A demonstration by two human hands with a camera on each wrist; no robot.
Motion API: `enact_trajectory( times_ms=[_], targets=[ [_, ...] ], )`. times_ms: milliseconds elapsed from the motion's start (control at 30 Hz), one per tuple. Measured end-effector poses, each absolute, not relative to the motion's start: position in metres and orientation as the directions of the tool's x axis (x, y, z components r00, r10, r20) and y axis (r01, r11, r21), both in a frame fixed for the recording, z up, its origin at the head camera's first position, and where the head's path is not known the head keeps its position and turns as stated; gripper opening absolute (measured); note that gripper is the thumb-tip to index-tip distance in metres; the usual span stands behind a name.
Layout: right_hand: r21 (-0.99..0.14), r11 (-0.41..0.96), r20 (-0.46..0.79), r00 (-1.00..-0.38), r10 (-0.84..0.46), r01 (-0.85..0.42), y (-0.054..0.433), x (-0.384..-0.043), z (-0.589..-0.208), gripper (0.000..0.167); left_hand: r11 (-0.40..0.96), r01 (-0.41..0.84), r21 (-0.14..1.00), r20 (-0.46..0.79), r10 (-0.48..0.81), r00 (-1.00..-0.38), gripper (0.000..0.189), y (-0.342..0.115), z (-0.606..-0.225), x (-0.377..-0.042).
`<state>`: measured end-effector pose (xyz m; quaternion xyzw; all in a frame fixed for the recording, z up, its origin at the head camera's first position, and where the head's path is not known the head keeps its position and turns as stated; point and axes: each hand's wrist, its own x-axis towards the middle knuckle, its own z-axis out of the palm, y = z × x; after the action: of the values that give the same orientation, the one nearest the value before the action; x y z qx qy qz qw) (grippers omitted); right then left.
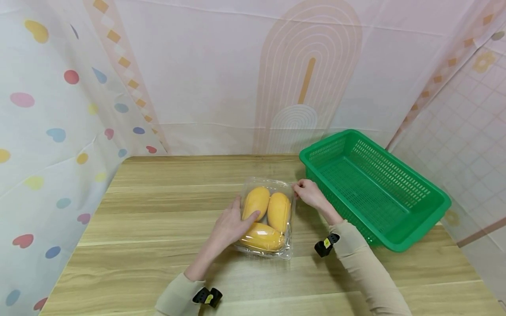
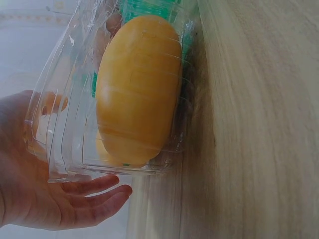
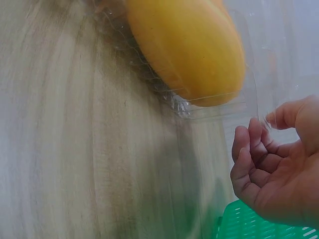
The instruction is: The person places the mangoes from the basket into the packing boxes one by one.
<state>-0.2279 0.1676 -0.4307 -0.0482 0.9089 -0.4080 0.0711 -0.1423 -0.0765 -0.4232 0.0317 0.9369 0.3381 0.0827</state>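
A clear plastic clamshell box (image 1: 287, 252) lies on the table with three yellow mangoes (image 1: 278, 212) inside. My left hand (image 1: 232, 224) rests on its left side, thumb across the lid, the other fingers loosely extended along the edge. In the left wrist view those fingers (image 2: 94, 199) hang free beside the box wall, and a mango (image 2: 142, 89) shows through the plastic. At the far right corner my right hand (image 1: 310, 193) pinches the box's thin rim between thumb and fingertips. The right wrist view shows this hand (image 3: 279, 159) with its other fingers curled.
A green perforated basket (image 1: 375, 193) stands close to the right of my right hand, with nothing in it. The wooden table (image 1: 150, 210) reaches a patterned cloth (image 1: 205, 87) at the back and sides. Black wrist straps (image 1: 207, 297) are on both sleeves.
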Motion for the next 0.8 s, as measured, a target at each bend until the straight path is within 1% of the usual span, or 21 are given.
enact_trajectory(
  times_ms=[167,400,500,700,800],
  targets=[
    [-0.745,0.667,-0.099,-0.983,-0.154,-0.030,0.1651,-0.2271,-0.4300,0.028,0.769,-0.002,0.640,-0.143,0.116,-0.983,0.089,-0.0764,-0.4236,-0.1424],
    [-0.738,0.673,-0.075,-0.985,-0.157,-0.051,0.1647,-0.2258,-0.4294,0.026,0.765,-0.001,0.644,-0.140,0.116,-0.983,0.089,-0.0766,-0.4227,-0.1423],
    [-0.739,0.672,-0.083,-0.985,-0.154,-0.043,0.1656,-0.2258,-0.4298,0.027,0.766,-0.002,0.643,-0.139,0.114,-0.984,0.089,-0.0765,-0.4228,-0.1422],
    [-0.787,0.617,-0.123,-0.979,-0.160,-0.002,0.1689,-0.2250,-0.4325,0.028,0.771,-0.006,0.637,-0.144,0.111,-0.983,0.089,-0.0766,-0.4224,-0.1415],
    [-0.793,0.609,-0.138,-0.978,-0.158,0.014,0.1699,-0.2255,-0.4330,0.029,0.772,-0.009,0.635,-0.145,0.108,-0.983,0.089,-0.0764,-0.4220,-0.1414]
  ],
)
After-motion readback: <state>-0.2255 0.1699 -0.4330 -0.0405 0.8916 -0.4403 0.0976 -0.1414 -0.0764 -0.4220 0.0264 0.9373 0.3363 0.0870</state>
